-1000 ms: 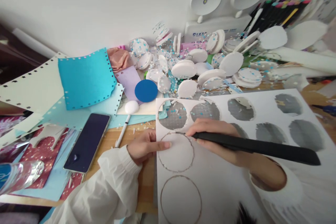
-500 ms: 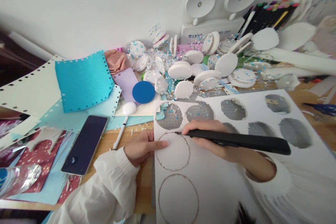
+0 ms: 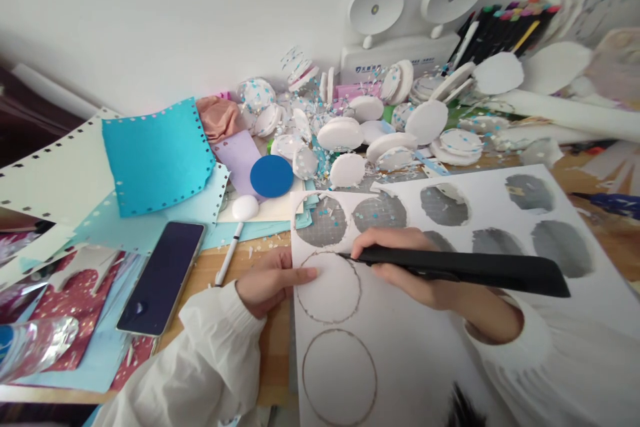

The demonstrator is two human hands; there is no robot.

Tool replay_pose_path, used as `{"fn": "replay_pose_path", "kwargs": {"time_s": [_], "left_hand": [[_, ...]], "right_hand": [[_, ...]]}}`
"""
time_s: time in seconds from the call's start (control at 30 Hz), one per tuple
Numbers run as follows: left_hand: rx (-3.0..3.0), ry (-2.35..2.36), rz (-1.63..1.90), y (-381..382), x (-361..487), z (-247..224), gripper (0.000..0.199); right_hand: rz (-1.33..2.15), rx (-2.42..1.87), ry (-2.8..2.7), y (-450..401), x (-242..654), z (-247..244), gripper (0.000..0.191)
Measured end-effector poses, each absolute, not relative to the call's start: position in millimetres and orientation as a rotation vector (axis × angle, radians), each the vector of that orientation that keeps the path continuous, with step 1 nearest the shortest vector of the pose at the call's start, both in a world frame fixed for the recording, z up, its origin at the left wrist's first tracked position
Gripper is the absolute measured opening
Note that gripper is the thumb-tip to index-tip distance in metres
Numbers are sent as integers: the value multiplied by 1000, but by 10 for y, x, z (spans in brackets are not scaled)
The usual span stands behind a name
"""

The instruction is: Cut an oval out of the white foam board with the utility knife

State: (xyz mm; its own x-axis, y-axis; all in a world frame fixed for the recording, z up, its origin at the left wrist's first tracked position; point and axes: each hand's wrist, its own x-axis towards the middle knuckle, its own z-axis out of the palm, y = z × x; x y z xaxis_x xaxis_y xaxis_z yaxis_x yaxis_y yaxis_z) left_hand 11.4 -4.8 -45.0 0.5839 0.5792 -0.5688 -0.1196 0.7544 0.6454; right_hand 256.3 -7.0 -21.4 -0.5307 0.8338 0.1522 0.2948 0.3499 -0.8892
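My right hand (image 3: 400, 260) is closed round a long black cutter (image 3: 465, 270). Its thin tip touches the upper right of a brown circle outline on a white foam sheet (image 3: 415, 360). At the sheet's left edge, my left hand (image 3: 273, 280) grips it, thumb on top inside that same outline and fingers partly hidden below. A second outlined circle (image 3: 340, 377) lies nearer to me. Several round holes (image 3: 445, 205) run across the far part of the sheet, with a grey gridded mat (image 3: 320, 220) showing through some of them.
White discs (image 3: 340, 133) and blue-white scraps pile up behind the sheet. A blue disc (image 3: 271, 176), a phone (image 3: 163, 278), a white stick with a rounded head (image 3: 230, 253), coloured sheets (image 3: 157, 160) and a clear bottle (image 3: 45, 340) stand left. A twin-headed lamp (image 3: 400, 53) and markers (image 3: 505, 33) are behind.
The cutter's tip has shifted slightly right along the circle outline, and its rear end has swung right and a little down. My left hand keeps its place on the sheet.
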Motion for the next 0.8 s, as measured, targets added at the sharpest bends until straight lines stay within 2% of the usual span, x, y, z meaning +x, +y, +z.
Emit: {"fn": "replay_pose_path", "kwargs": {"time_s": [0.27,0.47,0.8], "left_hand": [[596,854,450,-64,108,-476,31],[568,855,518,-65,122,-512,32],[551,865,553,-87,134,-518,32]], "right_hand": [[1153,-1000,-1867,-87,2604,-346,20],[1229,-1089,-1199,-298,2578,-348,20],[1093,-1230,-1410,-382,2539,-622,17]]}}
